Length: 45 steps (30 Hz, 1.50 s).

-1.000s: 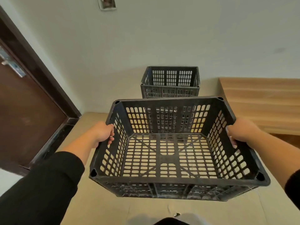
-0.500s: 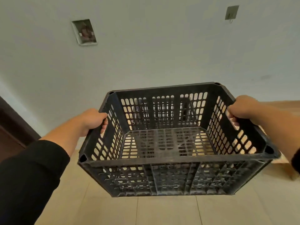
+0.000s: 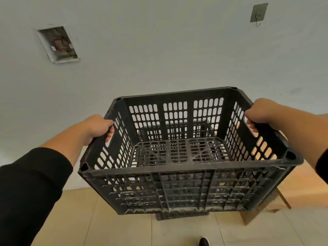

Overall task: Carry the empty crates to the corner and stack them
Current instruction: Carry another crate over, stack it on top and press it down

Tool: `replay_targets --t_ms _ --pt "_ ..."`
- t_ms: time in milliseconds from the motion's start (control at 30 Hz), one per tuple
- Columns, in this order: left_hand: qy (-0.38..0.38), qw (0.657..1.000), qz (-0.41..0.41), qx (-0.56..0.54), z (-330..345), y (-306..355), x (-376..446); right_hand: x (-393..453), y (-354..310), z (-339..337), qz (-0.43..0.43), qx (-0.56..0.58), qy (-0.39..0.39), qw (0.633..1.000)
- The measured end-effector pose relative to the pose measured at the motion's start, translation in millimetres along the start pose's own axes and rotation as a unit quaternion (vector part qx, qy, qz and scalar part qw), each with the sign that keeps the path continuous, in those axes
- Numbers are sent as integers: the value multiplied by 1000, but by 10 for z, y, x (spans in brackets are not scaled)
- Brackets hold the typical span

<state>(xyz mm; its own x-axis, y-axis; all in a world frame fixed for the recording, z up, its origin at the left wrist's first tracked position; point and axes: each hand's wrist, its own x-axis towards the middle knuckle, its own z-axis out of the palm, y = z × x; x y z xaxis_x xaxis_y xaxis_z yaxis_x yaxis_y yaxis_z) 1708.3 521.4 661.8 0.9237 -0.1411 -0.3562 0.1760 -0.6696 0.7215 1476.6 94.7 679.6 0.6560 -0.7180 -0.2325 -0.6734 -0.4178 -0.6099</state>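
I hold an empty black slatted crate (image 3: 186, 181) in the air in front of me, tilted slightly with its near wall facing me. My left hand (image 3: 96, 126) grips the handle slot in its left wall. My right hand (image 3: 260, 113) grips the rim of its right wall. A second black crate (image 3: 181, 215) stands on the floor directly beneath and behind the held one; only a strip of its base shows below, and parts of it show through the slats.
A pale wall fills the background, with an open electrical box (image 3: 57, 44) at upper left and a stick-on hook (image 3: 258, 13) at upper right. Wooden furniture (image 3: 305, 189) stands at the right. Beige floor tiles (image 3: 124, 228) lie below, and a shoe tip (image 3: 203, 241) shows at the bottom.
I have walked closer to the wall and raised the crate. The floor crate, in plain view a second ago, is now hidden behind the held crate. The door at left has left the view.
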Motion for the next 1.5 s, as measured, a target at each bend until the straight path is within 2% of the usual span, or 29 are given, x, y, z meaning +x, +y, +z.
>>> replay_targets --t_ms 300,567,800,1000,1233,1400,1500 --pt "40 999 -7 -15 141 499 1061 1322 -430 128 -19 -2 -25 1000" --pt "25 999 -10 -17 254 724 1775 2029 -709 331 3 -25 -18 1000" --pt "2 1000 -9 -14 310 873 2285 2390 -879 504 38 -38 -22 998" --pt "-10 1000 -15 19 410 839 2500 2634 -811 616 30 -72 -26 997" --pt "-16 999 -49 8 469 776 2519 2614 -851 629 43 -86 -87 992" --pt "-13 999 -53 1 471 741 2425 2618 -751 641 15 -90 -57 994" --pt "-11 999 -52 2 465 738 2357 2547 -702 624 21 -83 -65 994"
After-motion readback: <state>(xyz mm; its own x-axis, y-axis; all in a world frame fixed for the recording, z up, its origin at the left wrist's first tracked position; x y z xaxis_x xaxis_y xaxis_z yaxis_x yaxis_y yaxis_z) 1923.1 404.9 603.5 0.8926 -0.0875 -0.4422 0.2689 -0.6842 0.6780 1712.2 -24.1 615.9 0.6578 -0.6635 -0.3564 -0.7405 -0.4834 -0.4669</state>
